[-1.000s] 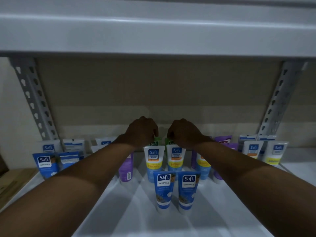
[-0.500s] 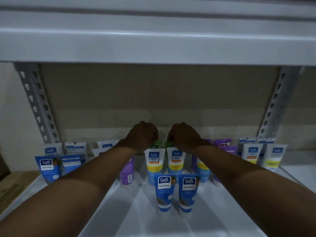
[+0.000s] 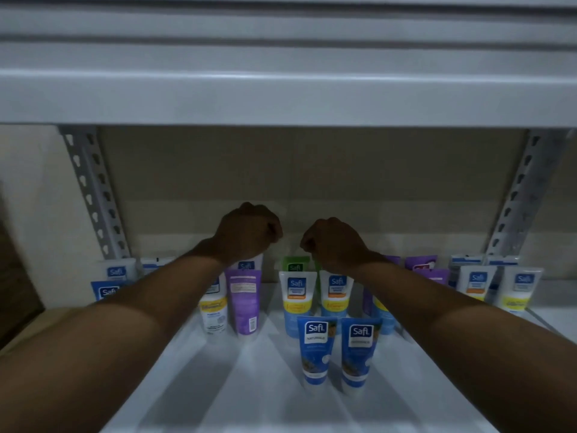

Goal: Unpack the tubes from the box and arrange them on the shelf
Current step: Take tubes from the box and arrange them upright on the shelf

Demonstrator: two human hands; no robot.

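Both fists are curled up with nothing in them, left hand and right hand hovering over the back row. Tubes stand on the white shelf, with the green tubes just below the hands.

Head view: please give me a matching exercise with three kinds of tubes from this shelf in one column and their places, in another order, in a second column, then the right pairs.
Things
1. pair of blue plastic Safi Naturals tubes
2. green plastic tube
3. purple plastic tube showing its barcode

Places
A. towards the back, below the gap between the left hand and the right hand
B. front row, nearest the camera
C. left of centre, just below the left wrist in the picture

Pairs: 1-B, 2-A, 3-C
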